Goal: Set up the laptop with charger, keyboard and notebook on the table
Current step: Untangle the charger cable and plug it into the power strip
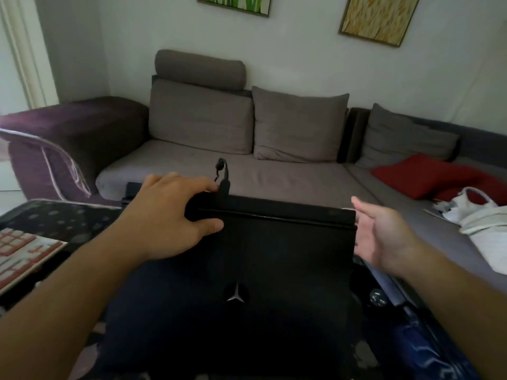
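While the closed black laptop (247, 283) lies lid-up on the dark spotted table (68, 218), filling the middle of the near part of the surface, the left hand (170, 215) grips the laptop's far edge near its far-left corner, fingers curled over the back and thumb pressed on the lid; just beside those fingertips a black charger plug (223, 185) stands up from the rear edge, its thin cable (220, 165) looping above it; the right hand (384, 231) hovers at the laptop's far-right corner, palm turned inward, fingers straight and relaxed, holding nothing, and whether it touches the edge cannot be told; a silver three-pointed logo (235, 296) shows on the lid towards the near edge; a keyboard (24, 250) with white and red keys lies at the left edge of the table, well apart from the laptop; beyond the far edge stands a grey sofa (247, 165) with a red cushion (428, 176) and a white bag (482, 215) on its right part.
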Motion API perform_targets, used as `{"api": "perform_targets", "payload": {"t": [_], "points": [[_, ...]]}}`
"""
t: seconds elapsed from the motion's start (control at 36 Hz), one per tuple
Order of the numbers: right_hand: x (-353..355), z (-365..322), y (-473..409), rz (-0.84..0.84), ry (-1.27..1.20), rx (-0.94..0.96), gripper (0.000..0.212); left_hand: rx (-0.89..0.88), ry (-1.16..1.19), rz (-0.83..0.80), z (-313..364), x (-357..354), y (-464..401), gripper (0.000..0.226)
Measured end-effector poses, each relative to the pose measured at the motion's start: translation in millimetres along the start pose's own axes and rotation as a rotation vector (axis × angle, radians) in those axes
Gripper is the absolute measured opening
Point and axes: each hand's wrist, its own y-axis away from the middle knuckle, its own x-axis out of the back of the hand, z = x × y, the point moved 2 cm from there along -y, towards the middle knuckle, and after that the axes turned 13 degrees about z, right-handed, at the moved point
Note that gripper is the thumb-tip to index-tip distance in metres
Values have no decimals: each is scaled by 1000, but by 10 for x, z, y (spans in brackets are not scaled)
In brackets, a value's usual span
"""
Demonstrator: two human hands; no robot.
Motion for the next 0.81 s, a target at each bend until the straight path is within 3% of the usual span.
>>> {"api": "perform_targets", "payload": {"t": [0.08, 0.19, 0.28, 0.36, 0.5, 0.75, 0.81], "points": [[-159, 288, -5, -63, -112, -56, 58, 51, 5, -64, -102, -198, -183, 57], [-382, 559, -64, 15, -52, -92, 52, 200, 48, -219, -247, -494, -385, 58], [-467, 689, -141, 132, 163, -87, 51, 205, 82, -356, -423, -790, -505, 54], [-508, 738, -190, 191, 401, 50, 53, 209, 106, -443, -518, -991, -542, 42], [-434, 768, -280, 214, 754, 198, 30, 282, 119, -496, -661, -1235, -549, 56], [-256, 879, -422, 349, 1192, 413, 22, 330, 112, -536, -827, -1543, -446, 54], [-233, 847, -421, 331, 1279, 371, 23, 345, 126, -530, -855, -1584, -436, 54]]}}
